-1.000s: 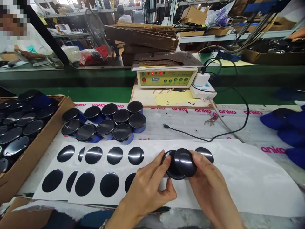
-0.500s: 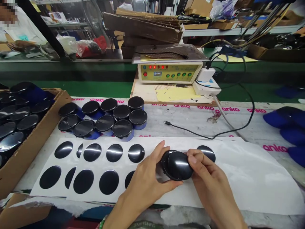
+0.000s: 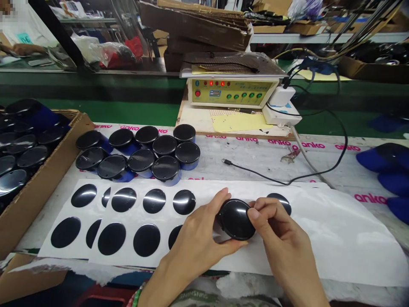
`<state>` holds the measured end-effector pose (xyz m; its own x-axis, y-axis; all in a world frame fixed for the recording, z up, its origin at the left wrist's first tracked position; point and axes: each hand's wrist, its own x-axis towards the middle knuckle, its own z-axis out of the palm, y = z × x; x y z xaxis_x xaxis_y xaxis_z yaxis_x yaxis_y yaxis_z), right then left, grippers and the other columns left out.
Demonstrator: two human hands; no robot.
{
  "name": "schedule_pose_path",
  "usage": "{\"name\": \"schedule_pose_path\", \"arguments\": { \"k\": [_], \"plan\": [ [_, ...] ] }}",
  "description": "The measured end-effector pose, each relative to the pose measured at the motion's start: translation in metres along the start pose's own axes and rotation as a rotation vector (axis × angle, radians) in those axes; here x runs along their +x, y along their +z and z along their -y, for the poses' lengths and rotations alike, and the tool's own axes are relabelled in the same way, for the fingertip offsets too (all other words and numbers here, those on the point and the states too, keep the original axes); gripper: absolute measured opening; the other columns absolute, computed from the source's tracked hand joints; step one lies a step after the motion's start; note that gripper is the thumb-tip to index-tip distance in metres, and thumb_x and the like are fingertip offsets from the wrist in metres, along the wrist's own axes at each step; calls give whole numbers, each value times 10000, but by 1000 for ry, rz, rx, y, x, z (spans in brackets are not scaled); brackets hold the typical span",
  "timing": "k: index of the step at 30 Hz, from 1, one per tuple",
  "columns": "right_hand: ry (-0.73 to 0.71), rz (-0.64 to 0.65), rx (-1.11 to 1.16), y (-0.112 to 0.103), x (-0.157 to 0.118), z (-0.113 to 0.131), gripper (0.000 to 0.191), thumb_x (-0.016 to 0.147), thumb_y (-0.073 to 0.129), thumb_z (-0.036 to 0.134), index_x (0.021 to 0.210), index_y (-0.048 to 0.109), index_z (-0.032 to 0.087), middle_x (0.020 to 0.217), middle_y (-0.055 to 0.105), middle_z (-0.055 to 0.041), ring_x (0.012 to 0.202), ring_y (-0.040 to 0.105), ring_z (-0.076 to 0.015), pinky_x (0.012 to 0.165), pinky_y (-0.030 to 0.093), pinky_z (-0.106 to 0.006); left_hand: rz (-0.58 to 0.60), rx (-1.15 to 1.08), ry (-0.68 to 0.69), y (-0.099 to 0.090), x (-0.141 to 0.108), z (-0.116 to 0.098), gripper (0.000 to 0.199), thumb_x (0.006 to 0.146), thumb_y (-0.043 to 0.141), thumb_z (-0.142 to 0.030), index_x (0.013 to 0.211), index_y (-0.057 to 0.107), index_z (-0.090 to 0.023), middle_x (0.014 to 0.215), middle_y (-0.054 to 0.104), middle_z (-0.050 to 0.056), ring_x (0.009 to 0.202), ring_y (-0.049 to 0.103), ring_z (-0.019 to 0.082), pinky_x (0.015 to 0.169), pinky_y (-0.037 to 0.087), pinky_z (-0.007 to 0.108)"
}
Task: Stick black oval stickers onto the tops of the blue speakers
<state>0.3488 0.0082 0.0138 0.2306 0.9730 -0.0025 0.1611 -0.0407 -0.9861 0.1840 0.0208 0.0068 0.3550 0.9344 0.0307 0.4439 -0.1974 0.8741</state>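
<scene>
My left hand is closed around the side of a round black-topped part, thumb below and fingers above. A glossy black disc lies over the part's top, nearly lined up with its rim. On the right, my right hand pinches the disc's right edge between thumb and fingers. Under both hands lies a white sheet with a black disc behind my right hand. To the left, sheets carry several black round stickers. Several black-topped blue cups stand behind them.
A cardboard box of similar cups is at the left. A control box with lit red lights stands at the back. A black cable crosses the table. Blue parts lie at the right. Another person's hand shows far left.
The glossy disc has shifted left over the held part, so it now nearly covers the top. My right hand has moved slightly left with it. The view has shifted a little.
</scene>
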Motion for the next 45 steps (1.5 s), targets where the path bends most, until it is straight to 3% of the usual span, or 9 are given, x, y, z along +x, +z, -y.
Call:
{"name": "schedule_pose_path", "arguments": {
  "k": [13,20,23,28,31,33,36,39,45],
  "plan": [
    [-193,-53,-204,1,0,4,195,863,607,250,685,530,224,871,489,0,818,550,-110,671,483,-184,-19,7,8,1,0,-1,969,714,786,-314,1395,115,-472,1356,541,-62,1230,535,171,1005,477,337],
    [-195,14,-246,1,-1,8,228,886,567,292,686,478,227,827,494,-3,781,534,-133,654,469,-230,-42,144,149,2,2,2,928,766,733,-324,1446,102,-355,1350,542,37,1223,540,205,1004,486,348],
    [-179,65,-445,-14,4,10,258,890,549,394,702,468,235,744,489,7,669,513,-140,570,431,-257,-19,365,300,1,4,-1,739,857,617,-325,1456,186,-279,1363,492,113,1253,497,248,1008,479,390],
    [-88,-125,-825,-65,27,-9,408,767,561,650,773,546,242,723,557,-13,568,523,-175,523,406,-317,111,592,316,1,-5,-20,595,861,589,-240,1397,351,-339,1364,423,132,1194,521,305,843,571,412],
    [-134,-22,-865,-81,36,-27,434,764,552,596,979,570,220,964,606,-80,728,603,-240,612,468,-369,154,630,381,-20,11,-37,632,816,642,-230,1380,383,-352,1335,429,124,1125,572,299,787,592,388],
    [-155,54,-842,-81,39,-34,381,792,529,521,1027,563,223,1047,597,-90,786,629,-251,632,495,-374,60,666,396,-51,45,-49,582,830,626,-262,1368,413,-323,1307,434,117,1036,624,278,798,583,387],
    [-217,80,-812,-77,38,-36,311,826,498,443,1058,562,246,1100,588,-86,820,651,-249,642,524,-370,-268,771,138,-110,112,-60,487,897,537,-352,1360,437,-239,1276,427,93,1044,630,279,936,484,457],
    [-286,152,-782,-79,38,-36,308,829,511,390,1107,553,265,1150,577,-91,882,661,-253,691,548,-364,-334,801,46,-155,162,-54,492,987,273,-377,1316,435,-49,1207,476,104,1031,634,263,951,446,468],
    [-196,266,-738,-86,47,-32,299,787,535,281,1084,561,309,1131,591,-58,858,675,-240,678,554,-337,-281,830,69,-165,177,-38,394,979,380,-346,1180,523,-38,1131,589,120,930,649,175,913,505,399]
  ]
}}
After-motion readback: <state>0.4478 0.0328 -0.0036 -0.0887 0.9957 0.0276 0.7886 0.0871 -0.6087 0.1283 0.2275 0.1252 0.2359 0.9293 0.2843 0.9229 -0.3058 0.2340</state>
